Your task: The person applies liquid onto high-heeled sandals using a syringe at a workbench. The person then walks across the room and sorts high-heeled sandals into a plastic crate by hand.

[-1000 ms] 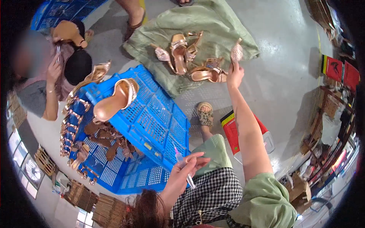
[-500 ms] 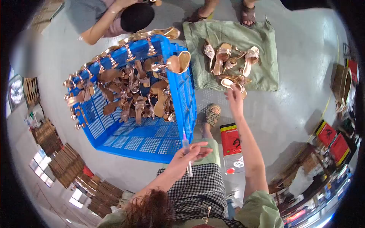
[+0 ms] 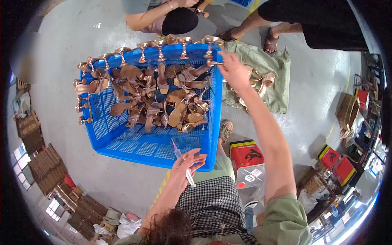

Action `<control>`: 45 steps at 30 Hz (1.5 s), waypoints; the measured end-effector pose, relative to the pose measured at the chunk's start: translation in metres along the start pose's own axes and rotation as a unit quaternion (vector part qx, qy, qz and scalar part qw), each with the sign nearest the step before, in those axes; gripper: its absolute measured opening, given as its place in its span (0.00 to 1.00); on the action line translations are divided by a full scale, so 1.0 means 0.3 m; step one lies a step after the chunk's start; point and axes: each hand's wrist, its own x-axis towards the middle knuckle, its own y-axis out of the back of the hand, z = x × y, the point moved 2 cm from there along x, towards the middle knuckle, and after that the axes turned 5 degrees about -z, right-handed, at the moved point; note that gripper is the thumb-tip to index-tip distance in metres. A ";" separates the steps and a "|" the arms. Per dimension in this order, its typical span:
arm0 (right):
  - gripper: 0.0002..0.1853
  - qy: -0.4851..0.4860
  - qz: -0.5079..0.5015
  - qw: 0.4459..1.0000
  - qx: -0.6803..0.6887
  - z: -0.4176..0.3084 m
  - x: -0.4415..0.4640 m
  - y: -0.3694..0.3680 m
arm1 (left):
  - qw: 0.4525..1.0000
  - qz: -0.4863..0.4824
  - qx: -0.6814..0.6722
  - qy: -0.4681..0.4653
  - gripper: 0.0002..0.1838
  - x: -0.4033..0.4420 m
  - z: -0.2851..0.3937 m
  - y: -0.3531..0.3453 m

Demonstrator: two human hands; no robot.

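A slim syringe [image 3: 189,178] with a pink tip is held in my left hand [image 3: 179,169], tip pointing up and away, in front of the near edge of a blue plastic crate [image 3: 155,163]. My right hand [image 3: 236,73] reaches to the crate's far right corner, its fingers closed around a rose-gold heeled sandal [image 3: 214,63] there, mostly hidden by the hand. More sandals hang by their heels along the far and left rims. Inside the crate lies a pile of sandals [image 3: 157,110]. Beyond my right arm, another sandal [image 3: 267,81] rests on a green cloth sack [image 3: 281,96].
Across the crate sits a person [image 3: 155,18] handling a sandal. Another person's sandalled foot [image 3: 270,41] stands by the sack. A red and white tin [image 3: 248,163] is beside my leg. Stacked cardboard [image 3: 43,163] lies at left; red boxes [image 3: 343,169] stand at right.
My right hand has moved from the sandals on the green sack left to the crate's corner. The view has shifted. My left hand still holds the syringe.
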 end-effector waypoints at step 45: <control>0.23 -0.010 -0.065 0.998 -0.022 0.127 0.149 0.271 | 0.886 0.012 0.327 -0.330 0.24 0.685 0.704 -0.194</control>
